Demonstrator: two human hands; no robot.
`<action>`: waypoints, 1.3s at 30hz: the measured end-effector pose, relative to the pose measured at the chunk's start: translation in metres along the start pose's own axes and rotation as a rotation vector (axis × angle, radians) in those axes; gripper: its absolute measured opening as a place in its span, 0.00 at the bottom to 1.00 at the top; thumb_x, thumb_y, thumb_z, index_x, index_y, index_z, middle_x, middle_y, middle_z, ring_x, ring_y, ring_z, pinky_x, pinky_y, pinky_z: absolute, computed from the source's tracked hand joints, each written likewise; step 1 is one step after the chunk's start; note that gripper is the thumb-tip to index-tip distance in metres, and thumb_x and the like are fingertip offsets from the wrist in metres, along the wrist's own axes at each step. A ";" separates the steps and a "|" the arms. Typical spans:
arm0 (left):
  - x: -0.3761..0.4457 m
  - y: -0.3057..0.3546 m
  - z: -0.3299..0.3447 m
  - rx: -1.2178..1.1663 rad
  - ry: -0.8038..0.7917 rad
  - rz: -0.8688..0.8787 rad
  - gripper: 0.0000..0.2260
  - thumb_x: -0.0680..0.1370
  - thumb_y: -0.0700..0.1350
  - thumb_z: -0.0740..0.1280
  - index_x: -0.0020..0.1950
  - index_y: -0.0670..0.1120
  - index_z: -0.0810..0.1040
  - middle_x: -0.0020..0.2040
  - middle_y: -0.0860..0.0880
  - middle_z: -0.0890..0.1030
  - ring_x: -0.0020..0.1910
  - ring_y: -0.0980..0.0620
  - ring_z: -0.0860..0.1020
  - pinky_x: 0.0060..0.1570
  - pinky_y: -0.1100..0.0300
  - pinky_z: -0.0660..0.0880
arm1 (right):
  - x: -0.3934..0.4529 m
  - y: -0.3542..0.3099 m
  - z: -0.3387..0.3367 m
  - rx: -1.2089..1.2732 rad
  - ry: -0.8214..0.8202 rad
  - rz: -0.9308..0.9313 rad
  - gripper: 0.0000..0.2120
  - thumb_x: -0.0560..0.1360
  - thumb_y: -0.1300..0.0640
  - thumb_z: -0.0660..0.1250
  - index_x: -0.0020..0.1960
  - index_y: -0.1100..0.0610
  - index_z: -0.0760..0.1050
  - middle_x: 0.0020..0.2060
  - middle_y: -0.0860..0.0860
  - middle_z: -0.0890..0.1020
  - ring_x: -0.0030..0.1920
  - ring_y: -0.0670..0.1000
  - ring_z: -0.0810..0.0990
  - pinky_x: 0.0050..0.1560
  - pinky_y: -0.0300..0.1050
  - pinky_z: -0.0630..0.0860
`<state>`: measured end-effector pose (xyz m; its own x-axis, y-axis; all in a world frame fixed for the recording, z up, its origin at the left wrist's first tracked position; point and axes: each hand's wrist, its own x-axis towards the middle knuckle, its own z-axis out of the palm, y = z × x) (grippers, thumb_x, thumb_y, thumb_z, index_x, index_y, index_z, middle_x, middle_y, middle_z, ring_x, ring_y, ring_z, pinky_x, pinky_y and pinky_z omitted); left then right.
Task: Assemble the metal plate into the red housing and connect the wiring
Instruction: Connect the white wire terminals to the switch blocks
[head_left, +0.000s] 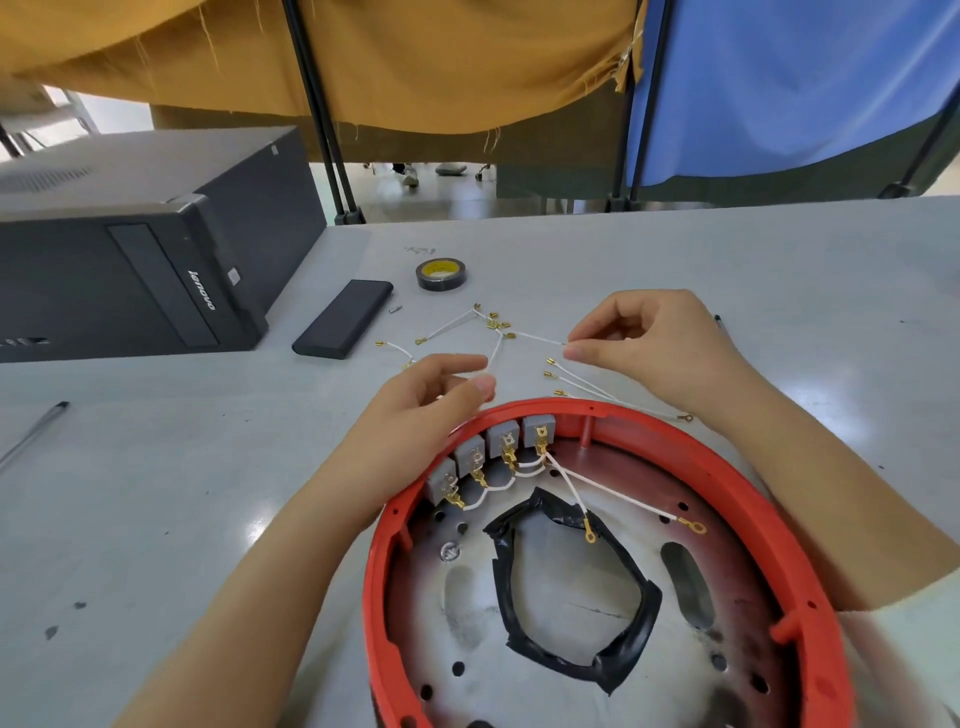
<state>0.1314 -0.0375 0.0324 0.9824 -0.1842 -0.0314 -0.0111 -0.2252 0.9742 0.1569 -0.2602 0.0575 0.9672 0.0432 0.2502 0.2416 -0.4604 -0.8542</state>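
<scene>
Head view: the near edge of the red housing (737, 483) is cut off by the bottom of the frame, and its right rim is partly covered by the right forearm. The metal plate (566, 680) is seated inside the housing, near centre; its middle opening is edged with black tape (506, 587), and a reddish tint lies over parts of the metal. Four grey terminal blocks (503, 435) are lined up along the far-left inner wall, linked by short white wires. Two longer white wires with gold ring ends (692, 526) are draped from the rightmost block across the plate.

The loose wires (457, 322) lie scattered on the grey table (779, 270) beyond the housing; their exact count cannot be made out where they cross and pass under the hands.

The left hand (415, 410) is curled at the far-left rim of the housing, its fingertips around a white wire, though the grip is partly hidden. The right hand (649, 348) is held apart from it, farther right, thumb and forefinger pinching the end of one thin wire.

One tape roll (440, 274) with a yellow core, one flat black case (343, 325) and two pens (36, 428) are seen. "lenovo" can be read on the black computer tower (130, 260) at far left. The writing on the tape roll is too small to read.
</scene>
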 end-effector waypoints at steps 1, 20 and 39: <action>0.000 0.002 0.000 -0.025 0.025 0.015 0.07 0.78 0.51 0.68 0.55 0.57 0.80 0.47 0.56 0.85 0.45 0.60 0.83 0.46 0.67 0.75 | -0.005 -0.008 0.000 -0.007 -0.023 -0.023 0.06 0.66 0.60 0.77 0.36 0.52 0.81 0.32 0.43 0.84 0.31 0.37 0.79 0.35 0.26 0.72; -0.014 0.011 -0.002 -0.208 0.020 0.213 0.06 0.78 0.45 0.69 0.43 0.51 0.84 0.38 0.54 0.84 0.43 0.58 0.82 0.53 0.60 0.78 | -0.049 -0.059 0.024 -0.088 -0.222 0.070 0.03 0.73 0.59 0.71 0.41 0.55 0.81 0.28 0.49 0.84 0.27 0.44 0.79 0.31 0.35 0.77; -0.009 0.009 -0.013 -0.333 -0.063 0.144 0.09 0.77 0.45 0.68 0.39 0.52 0.85 0.38 0.53 0.83 0.46 0.54 0.81 0.61 0.50 0.76 | -0.056 -0.068 0.032 0.208 -0.340 0.261 0.06 0.72 0.56 0.72 0.47 0.57 0.80 0.34 0.55 0.85 0.33 0.50 0.84 0.32 0.38 0.79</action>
<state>0.1246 -0.0258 0.0443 0.9616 -0.2525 0.1077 -0.0769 0.1289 0.9887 0.0891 -0.2028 0.0868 0.9601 0.2532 -0.1183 -0.0356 -0.3090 -0.9504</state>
